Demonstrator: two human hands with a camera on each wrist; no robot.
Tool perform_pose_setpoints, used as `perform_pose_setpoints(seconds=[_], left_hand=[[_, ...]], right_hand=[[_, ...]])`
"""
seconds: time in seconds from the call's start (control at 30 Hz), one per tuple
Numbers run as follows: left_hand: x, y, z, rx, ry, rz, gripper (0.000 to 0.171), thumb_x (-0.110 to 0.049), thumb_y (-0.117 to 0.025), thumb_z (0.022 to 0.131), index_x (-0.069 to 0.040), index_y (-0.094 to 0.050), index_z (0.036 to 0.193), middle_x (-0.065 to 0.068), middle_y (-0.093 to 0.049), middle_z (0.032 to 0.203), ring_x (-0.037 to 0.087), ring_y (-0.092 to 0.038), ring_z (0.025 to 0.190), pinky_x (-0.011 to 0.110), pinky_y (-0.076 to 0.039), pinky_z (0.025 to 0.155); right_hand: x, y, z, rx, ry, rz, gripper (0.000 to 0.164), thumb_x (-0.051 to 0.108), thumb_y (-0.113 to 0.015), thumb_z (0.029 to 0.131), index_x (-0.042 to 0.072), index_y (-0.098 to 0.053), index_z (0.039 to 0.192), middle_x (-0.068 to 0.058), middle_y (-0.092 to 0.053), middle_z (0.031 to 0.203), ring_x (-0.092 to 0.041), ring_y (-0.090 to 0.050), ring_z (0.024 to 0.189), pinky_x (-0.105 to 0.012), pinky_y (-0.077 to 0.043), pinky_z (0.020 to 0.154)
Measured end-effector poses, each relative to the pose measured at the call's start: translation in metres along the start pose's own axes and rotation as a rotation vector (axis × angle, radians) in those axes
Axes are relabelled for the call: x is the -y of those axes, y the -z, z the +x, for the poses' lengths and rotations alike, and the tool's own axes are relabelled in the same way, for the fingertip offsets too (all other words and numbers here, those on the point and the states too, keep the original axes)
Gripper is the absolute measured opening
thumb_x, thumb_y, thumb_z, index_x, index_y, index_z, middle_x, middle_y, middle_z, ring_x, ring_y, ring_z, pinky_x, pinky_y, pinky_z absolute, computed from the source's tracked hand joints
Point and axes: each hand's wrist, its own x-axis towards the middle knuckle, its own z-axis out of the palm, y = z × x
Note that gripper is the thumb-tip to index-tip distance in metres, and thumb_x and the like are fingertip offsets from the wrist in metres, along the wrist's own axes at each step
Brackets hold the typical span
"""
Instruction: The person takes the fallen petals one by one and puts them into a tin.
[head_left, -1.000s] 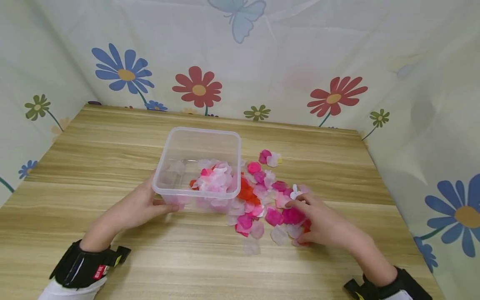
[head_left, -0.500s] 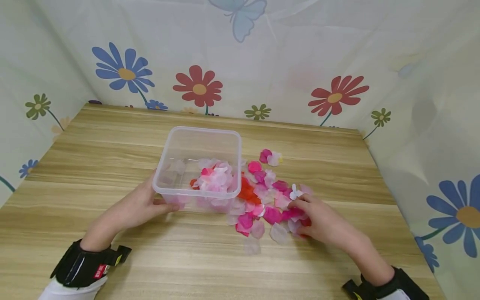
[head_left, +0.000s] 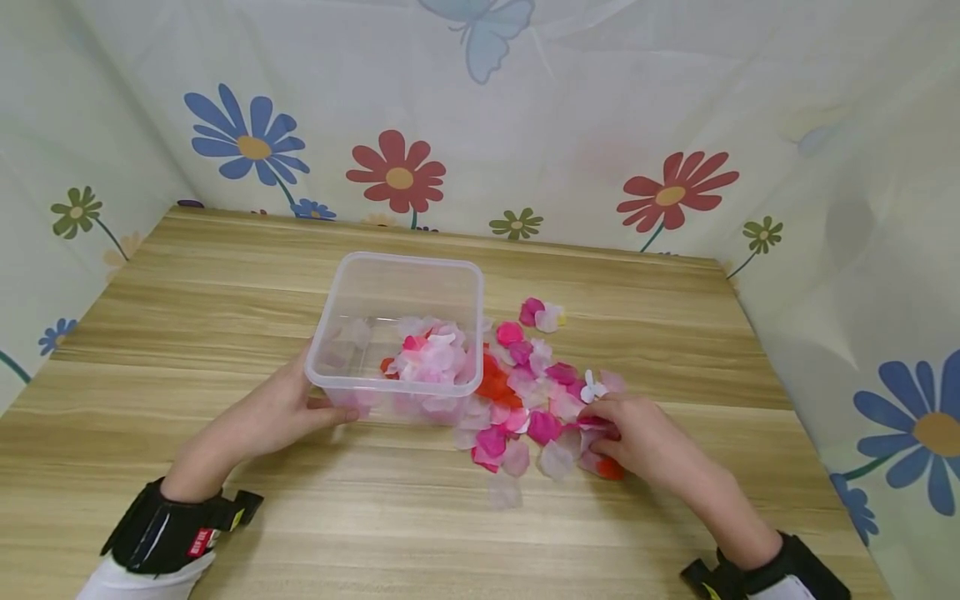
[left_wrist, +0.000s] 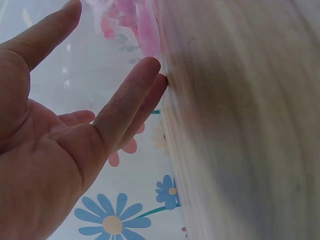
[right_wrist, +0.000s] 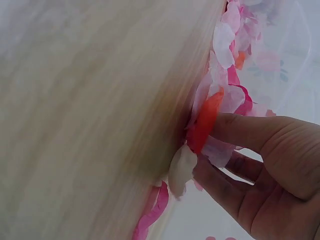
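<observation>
A clear plastic box (head_left: 408, 400) stands on the wooden table, partly filled with pale pink, white and red artificial petals (head_left: 435, 358). At its front left corner is my left hand (head_left: 273, 412), thumb along the front wall and the other fingers mostly behind the box. In the left wrist view those fingers (left_wrist: 127, 97) look nearly straight and spread. My right hand (head_left: 645, 442) is at the right end of a loose heap of petals (head_left: 528, 387), pinching a few between thumb and fingers. The right wrist view shows an orange petal (right_wrist: 206, 122) against the thumb tip.
Beyond the heap lie a magenta petal (head_left: 531, 312) and a whitish one, a little apart. A white petal-shaped piece (head_left: 592, 387) sits just past the right fingertips. Flower-printed cloth (head_left: 562, 125) rises along the table's back and sides.
My right hand has shifted slightly left, its fingers drawing in on the petals; a red-orange petal now shows below the thumb. The left hand and box have stayed in place.
</observation>
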Motion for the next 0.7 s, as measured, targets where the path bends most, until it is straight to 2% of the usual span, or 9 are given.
perform_pose_setpoints(seconds=[0.3, 0.7], left_hand=[[-0.0003, 0.0001, 0.0003, 0.001, -0.009, 0.005, 0.101, -0.011, -0.086, 0.085, -0.019, -0.019, 0.160, 0.017, -0.050, 0.141, 0.032, -0.057, 0.121, 0.054, -0.052, 0.097], [-0.0004, 0.0007, 0.0010, 0.009, -0.012, -0.003, 0.103, -0.015, -0.087, 0.085, -0.023, -0.017, 0.161, 0.017, -0.048, 0.144, 0.035, -0.056, 0.123, 0.056, -0.051, 0.098]], right_hand=[[-0.0007, -0.0013, 0.0006, -0.066, 0.006, -0.003, 0.020, -0.001, -0.089, 0.076, 0.009, -0.078, 0.089, 0.007, -0.071, 0.082, -0.009, -0.063, 0.075, -0.034, -0.059, 0.070], [0.0020, 0.0022, 0.0004, -0.100, -0.017, -0.018, 0.017, -0.005, -0.087, 0.075, 0.007, -0.080, 0.085, 0.006, -0.073, 0.078, -0.009, -0.066, 0.072, -0.031, -0.060, 0.067]])
